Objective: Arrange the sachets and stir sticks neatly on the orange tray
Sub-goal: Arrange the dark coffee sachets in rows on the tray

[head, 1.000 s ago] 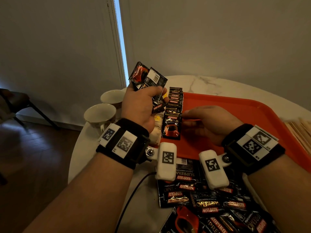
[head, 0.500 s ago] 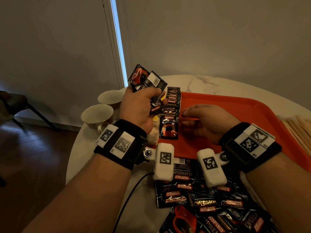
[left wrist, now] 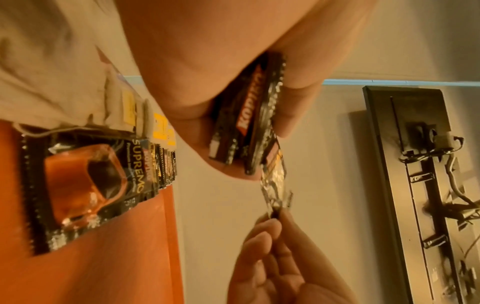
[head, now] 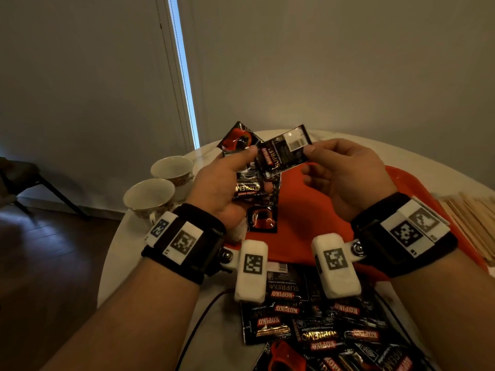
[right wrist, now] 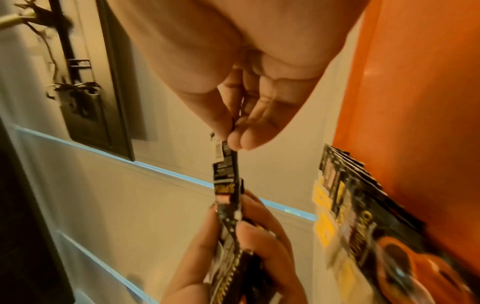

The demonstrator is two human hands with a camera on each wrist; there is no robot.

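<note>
Now right hand pinches one sachet at its 3 o'clock corner, left hand grip clamped on sachet bunch above orange tray.

2 cups, 1 orange tray, 2 hands; the sachets and stir sticks are too overlapped to count.

two teacups on round white table | chair on wood floor

From my seat, the left hand covers most of its sachet bundle (I can't count them). Below the grip, the tray row is half hidden; the loose pile runs off-frame.
</note>
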